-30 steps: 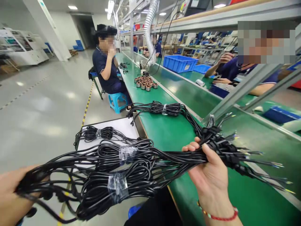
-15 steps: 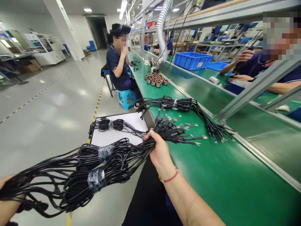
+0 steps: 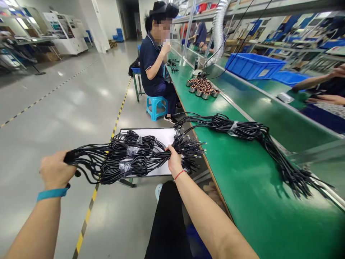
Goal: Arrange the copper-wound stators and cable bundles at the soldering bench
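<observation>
Black cables (image 3: pixel 138 163), partly hidden by hands (image 3: pixel 57 169); wire tips (image 3: pixel 198 146) small, indistinct

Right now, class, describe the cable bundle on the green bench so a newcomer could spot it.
Find the green bench. On it, nearer than the copper-topped parts, lies a black cable bundle with clear wrap. Unlike the bundles held by left hand and right hand, nobody holds it.

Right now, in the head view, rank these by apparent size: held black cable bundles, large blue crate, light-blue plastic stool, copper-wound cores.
1. Held black cable bundles
2. Large blue crate
3. Light-blue plastic stool and copper-wound cores: too alike to rank.
</observation>
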`<move>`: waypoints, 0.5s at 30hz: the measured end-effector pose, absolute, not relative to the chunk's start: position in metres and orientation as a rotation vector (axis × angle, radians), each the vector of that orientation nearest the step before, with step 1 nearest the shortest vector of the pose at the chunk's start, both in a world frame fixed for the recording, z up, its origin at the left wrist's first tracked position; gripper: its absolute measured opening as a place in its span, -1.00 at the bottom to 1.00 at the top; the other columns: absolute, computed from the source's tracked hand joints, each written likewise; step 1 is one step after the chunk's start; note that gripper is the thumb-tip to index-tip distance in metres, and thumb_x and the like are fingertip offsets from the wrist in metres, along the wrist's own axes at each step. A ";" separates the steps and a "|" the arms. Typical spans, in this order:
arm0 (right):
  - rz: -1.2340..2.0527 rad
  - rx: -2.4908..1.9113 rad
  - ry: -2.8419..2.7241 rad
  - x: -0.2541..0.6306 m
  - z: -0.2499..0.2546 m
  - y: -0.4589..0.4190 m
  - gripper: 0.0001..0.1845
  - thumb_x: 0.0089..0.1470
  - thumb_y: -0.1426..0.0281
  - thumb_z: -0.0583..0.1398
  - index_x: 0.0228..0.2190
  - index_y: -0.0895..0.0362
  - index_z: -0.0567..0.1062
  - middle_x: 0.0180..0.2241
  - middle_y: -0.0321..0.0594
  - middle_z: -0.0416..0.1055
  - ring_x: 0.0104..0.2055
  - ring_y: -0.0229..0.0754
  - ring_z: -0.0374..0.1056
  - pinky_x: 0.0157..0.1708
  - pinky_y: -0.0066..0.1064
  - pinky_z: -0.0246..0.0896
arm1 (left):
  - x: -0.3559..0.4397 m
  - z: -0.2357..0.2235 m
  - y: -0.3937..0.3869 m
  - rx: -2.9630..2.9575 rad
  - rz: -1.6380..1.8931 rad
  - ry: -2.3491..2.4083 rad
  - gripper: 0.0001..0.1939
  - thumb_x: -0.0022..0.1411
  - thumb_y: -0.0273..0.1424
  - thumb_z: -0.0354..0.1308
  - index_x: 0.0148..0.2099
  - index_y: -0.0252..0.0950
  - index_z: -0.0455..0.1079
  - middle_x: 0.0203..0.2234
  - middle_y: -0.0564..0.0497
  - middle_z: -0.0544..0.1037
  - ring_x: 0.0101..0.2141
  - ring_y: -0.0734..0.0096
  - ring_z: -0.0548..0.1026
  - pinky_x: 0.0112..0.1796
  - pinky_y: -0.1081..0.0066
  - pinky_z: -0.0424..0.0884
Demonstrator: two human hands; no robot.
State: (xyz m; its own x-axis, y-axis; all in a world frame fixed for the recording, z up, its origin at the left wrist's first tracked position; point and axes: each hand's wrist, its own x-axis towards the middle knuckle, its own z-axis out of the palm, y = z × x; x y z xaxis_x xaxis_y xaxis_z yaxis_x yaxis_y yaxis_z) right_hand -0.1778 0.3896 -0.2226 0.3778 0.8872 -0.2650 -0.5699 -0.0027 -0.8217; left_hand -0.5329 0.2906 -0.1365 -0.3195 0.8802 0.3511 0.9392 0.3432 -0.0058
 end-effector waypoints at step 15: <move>1.200 -1.050 0.051 -0.171 -0.261 0.423 -0.90 -0.13 0.47 0.17 -0.61 0.20 0.34 -0.64 -0.33 0.33 -0.52 -0.31 0.27 -0.36 -0.45 0.31 | -0.468 -0.211 0.382 -2.338 -0.272 -2.213 -0.44 0.06 -0.44 -0.12 0.16 -0.33 0.03 0.15 -0.19 0.13 0.13 0.09 0.11 0.07 0.14 0.13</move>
State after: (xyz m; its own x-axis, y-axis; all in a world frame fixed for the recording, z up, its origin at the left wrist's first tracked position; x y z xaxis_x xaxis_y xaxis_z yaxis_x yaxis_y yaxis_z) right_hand -0.1706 0.4235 -0.2607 0.4195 0.7302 -0.5393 -0.7737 -0.0232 -0.6331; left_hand -0.4677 0.3825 -0.2110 0.0496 0.9969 0.0607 0.9819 -0.0598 0.1795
